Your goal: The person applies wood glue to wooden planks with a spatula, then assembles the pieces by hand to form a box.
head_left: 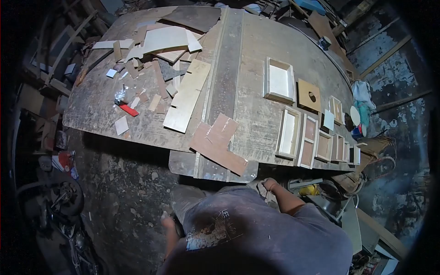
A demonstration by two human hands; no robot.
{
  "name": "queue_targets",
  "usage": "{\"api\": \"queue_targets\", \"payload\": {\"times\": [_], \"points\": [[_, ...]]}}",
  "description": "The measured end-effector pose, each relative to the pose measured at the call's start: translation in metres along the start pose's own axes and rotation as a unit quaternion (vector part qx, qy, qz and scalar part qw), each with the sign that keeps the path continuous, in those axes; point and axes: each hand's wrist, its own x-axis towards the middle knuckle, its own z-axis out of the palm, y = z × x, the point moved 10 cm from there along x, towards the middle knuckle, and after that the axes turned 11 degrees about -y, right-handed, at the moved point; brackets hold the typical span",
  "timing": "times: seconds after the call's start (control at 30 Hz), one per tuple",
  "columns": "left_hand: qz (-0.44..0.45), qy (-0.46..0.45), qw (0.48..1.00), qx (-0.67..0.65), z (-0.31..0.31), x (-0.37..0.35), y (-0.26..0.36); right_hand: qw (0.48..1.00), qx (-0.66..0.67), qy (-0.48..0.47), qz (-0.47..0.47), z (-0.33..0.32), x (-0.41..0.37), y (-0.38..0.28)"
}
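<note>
My left hand [168, 222] hangs low beside my left leg, away from the bench; its fingers are too small and dim to make out. Just below the bench's front edge is my right hand [269, 184], its fingers curled by a pale, cloth-like patch [269, 196] that I cannot identify. On the bench before me lies a reddish-brown plywood piece [215, 140], reaching over the front edge. Beside it rests a long pale notched board [187, 98]. To the right stand several shallow wooden frames, among them a white-bottomed box [288, 134].
The large worn workbench [256, 41] carries plywood offcuts [166, 40] at the back left. A red-handled tool [127, 108] lies among small scraps. A larger tray [279, 80] and a square with a hole [309, 95] sit right. A motorcycle [68, 201] stands left.
</note>
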Motion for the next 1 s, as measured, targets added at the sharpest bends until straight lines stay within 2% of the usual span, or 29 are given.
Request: {"api": "queue_targets", "payload": {"times": [0.03, 0.07, 0.1, 0.13, 0.17, 0.23, 0.27, 0.33, 0.37, 0.4, 0.43, 0.47, 0.5, 0.53, 0.57, 0.67, 0.7, 0.73, 0.77, 0.83, 0.87, 0.9, 0.93, 0.97, 1.0], "points": [[-0.006, -0.021, 1.0, 0.011, -0.001, -0.002, 0.007, 1.0, 0.004, 0.003, -0.002, -0.001, 0.0, -0.003], [-0.043, -0.096, 0.991, -0.082, 0.003, -0.01, -0.001, 1.0, 0.008, 0.008, -0.005, 0.0, 0.001, -0.009], [-0.071, -0.118, 0.985, -0.101, -0.003, -0.02, 0.002, 1.0, 0.014, 0.014, -0.009, 0.007, 0.007, -0.012], [-0.085, -0.139, 0.98, -0.113, 0.006, -0.013, -0.018, 0.998, 0.003, 0.057, -0.007, 0.015, 0.016, -0.008], [-0.086, -0.149, 0.974, -0.145, 0.023, 0.008, -0.054, 0.992, 0.098, 0.058, 0.046, 0.018, 0.01, -0.009], [-0.083, -0.145, 0.945, -0.28, 0.044, 0.057, -0.126, 0.945, 0.288, 0.053, 0.146, 0.045, -0.008, -0.015], [-0.088, -0.145, 0.927, -0.336, 0.041, 0.078, -0.15, 0.922, 0.327, 0.119, 0.167, 0.078, 0.026, 0.011], [-0.15, -0.15, 0.891, -0.401, -0.014, 0.105, -0.147, 0.991, 0.088, 0.088, 0.048, 0.137, 0.06, -0.025], [-0.181, -0.153, 0.869, -0.434, -0.034, 0.117, -0.148, 0.997, -0.039, 0.071, -0.011, 0.156, 0.068, -0.058], [-0.075, -0.133, 0.947, -0.283, -0.072, 0.152, -0.155, 0.997, -0.071, -0.034, 0.014, 0.179, 0.058, -0.091], [0.033, -0.107, 0.986, -0.124, -0.114, 0.186, -0.158, 0.992, -0.074, -0.096, 0.033, 0.189, 0.047, -0.123], [0.058, -0.095, 0.987, -0.117, -0.137, 0.206, -0.169, 0.983, -0.078, -0.158, 0.051, 0.203, 0.04, -0.149], [0.081, -0.082, 0.987, -0.109, -0.165, 0.221, -0.171, 0.981, -0.051, -0.178, 0.06, 0.212, 0.049, -0.165], [0.022, -0.088, 0.963, -0.255, -0.187, 0.235, -0.192, 0.978, -0.023, -0.197, 0.068, 0.22, 0.06, -0.181], [-0.036, -0.093, 0.914, -0.393, -0.202, 0.242, -0.202, 0.973, 0.006, -0.216, 0.076, 0.231, 0.075, -0.193], [-0.096, -0.038, 0.838, -0.536, -0.234, 0.266, -0.232, 0.948, 0.108, -0.281, 0.101, 0.281, 0.094, -0.233], [-0.096, -0.04, 0.833, -0.543, -0.243, 0.269, -0.233, 0.963, -0.044, -0.262, 0.03, 0.276, 0.082, -0.265], [-0.098, -0.041, 0.827, -0.553, -0.248, 0.271, -0.233, 0.951, -0.197, -0.235, -0.041, 0.264, 0.066, -0.296], [-0.099, -0.041, 0.82, -0.562, -0.252, 0.272, -0.232, 0.947, -0.232, -0.212, -0.063, 0.251, 0.055, -0.326], [-0.063, -0.096, 0.886, -0.449, -0.254, 0.279, -0.228, 0.967, -0.174, -0.183, -0.033, 0.247, 0.054, -0.352], [-0.02, -0.142, 0.936, -0.323, -0.251, 0.281, -0.219, 0.977, -0.134, -0.166, -0.017, 0.244, 0.055, -0.367], [0.083, -0.186, 0.976, -0.081, -0.248, 0.28, -0.199, 0.984, -0.102, -0.148, -0.006, 0.243, 0.059, -0.383], [0.221, -0.177, 0.939, 0.193, -0.239, 0.271, -0.172, 0.988, -0.083, -0.133, -0.005, 0.241, 0.062, -0.402], [0.322, -0.154, 0.871, 0.338, -0.225, 0.257, -0.154, 0.99, -0.071, -0.121, -0.009, 0.238, 0.064, -0.422], [0.277, -0.172, 0.895, 0.304, -0.226, 0.263, -0.162, 0.992, -0.057, -0.109, -0.014, 0.232, 0.065, -0.444]]}}
